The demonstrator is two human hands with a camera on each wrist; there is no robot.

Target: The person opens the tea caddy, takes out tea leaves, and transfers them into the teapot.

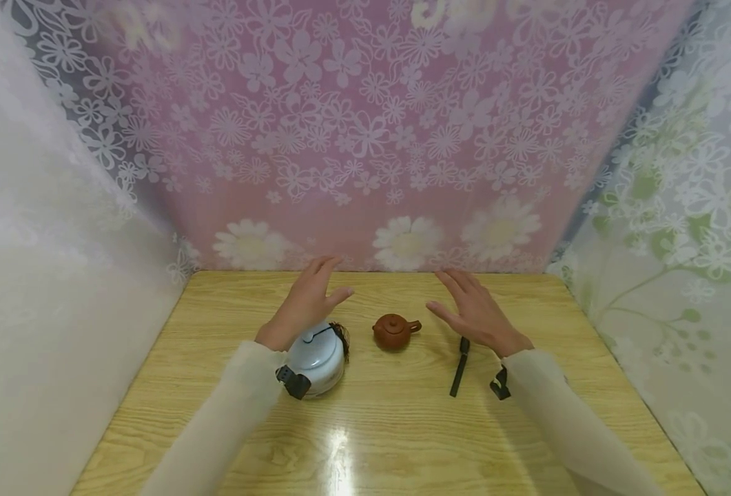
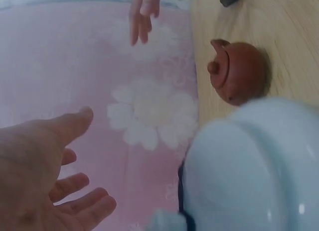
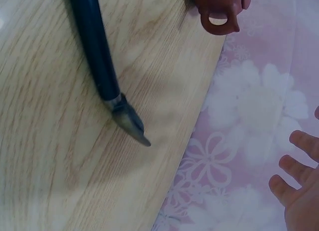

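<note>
My left hand is held up with fingers extended and thumb apart, near a pale blue-white lidded pot. A dark cord runs over the pot's lid, and a dark tassel-like bunch hangs at its right side. In the middle of the table sits a small reddish-brown clay teapot, its handle pointing right and its knobbed lid on. My right hand, also with fingers extended, hovers near a slim dark-handled tool with a metal collar and an angled, pointed tip. Neither hand holds anything.
The objects stand on a light wood-grain table. A pink flowered cloth hangs behind its far edge, with pale cloth along both sides. A black strap is on the left wrist and another on the right.
</note>
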